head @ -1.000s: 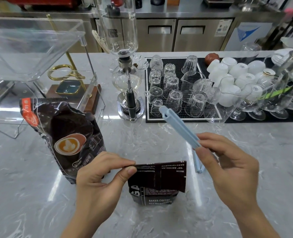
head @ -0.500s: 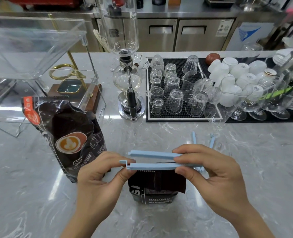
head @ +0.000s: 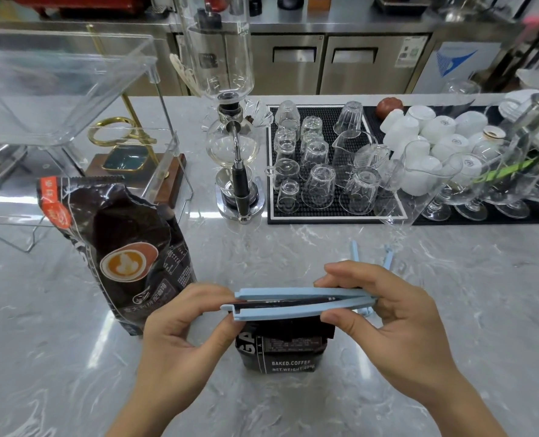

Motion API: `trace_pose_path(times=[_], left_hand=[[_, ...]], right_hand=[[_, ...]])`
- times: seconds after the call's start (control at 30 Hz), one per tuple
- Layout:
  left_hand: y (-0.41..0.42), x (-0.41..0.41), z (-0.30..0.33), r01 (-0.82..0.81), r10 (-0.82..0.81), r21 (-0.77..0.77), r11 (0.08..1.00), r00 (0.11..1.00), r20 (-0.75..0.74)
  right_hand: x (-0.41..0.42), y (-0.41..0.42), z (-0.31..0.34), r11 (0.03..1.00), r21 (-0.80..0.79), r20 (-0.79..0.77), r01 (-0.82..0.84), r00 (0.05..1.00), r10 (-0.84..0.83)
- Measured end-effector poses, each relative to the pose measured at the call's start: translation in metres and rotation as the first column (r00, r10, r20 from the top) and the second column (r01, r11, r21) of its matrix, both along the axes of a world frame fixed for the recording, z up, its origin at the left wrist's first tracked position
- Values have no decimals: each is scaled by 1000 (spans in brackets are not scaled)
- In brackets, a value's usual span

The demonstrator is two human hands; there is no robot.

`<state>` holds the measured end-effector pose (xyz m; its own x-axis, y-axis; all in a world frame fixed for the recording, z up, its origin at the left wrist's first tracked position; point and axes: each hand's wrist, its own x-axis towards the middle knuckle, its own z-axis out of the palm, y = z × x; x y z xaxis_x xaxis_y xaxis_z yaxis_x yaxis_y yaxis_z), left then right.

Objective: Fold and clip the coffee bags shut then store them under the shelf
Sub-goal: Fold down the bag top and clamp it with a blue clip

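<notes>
A small dark coffee bag (head: pixel 282 351) stands at the counter's front centre with its top folded over. A light blue clip (head: pixel 296 305) straddles that folded top, its two arms still slightly apart at the left end. My left hand (head: pixel 183 329) pinches the clip's open left end together with the fold. My right hand (head: pixel 384 323) grips the clip's hinged right end between thumb and fingers. A larger dark coffee bag (head: pixel 119 247) with a latte picture stands unclipped to the left. Another light blue clip (head: pixel 370 257) lies open on the counter behind my right hand.
A clear acrylic shelf (head: pixel 50 99) stands at the back left, with a wooden-based brass stand (head: pixel 129 152) under it. A glass siphon brewer (head: pixel 233 146) stands behind the bags. A black mat (head: pixel 334 212) of upturned glasses, white cups (head: pixel 432 130) and stemmed glasses (head: pixel 470 197) fill the back right.
My right hand brought the blue clip down from the air onto the small bag's folded top. My left hand shifted from pinching the fold to pinching the clip's left end, and the arms have closed nearer.
</notes>
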<state>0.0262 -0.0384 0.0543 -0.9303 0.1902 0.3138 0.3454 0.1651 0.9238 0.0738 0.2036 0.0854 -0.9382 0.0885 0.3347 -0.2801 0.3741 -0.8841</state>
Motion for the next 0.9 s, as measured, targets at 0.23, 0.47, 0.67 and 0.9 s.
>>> trace_pose_path(times=[0.23,0.47,0.67,0.9], left_hand=[[2,-2,-6,-41,33,66,997,992,118],[5,-2,-5,-113,91,132,985,982,166],[7,-1,-3,-141,95,188,972,967,235],[10,-2,3,-149,101,183,972,963,251]], right_hand=[[-4,-12,-5,995,-97,-8,21,1000,-22],[-9,-17,-11,992,-123,14,15,1000,-14],[-10,-19,-10,991,-134,14,4,1000,-3],[-11,-23,-8,991,-135,22,-6,1000,9]])
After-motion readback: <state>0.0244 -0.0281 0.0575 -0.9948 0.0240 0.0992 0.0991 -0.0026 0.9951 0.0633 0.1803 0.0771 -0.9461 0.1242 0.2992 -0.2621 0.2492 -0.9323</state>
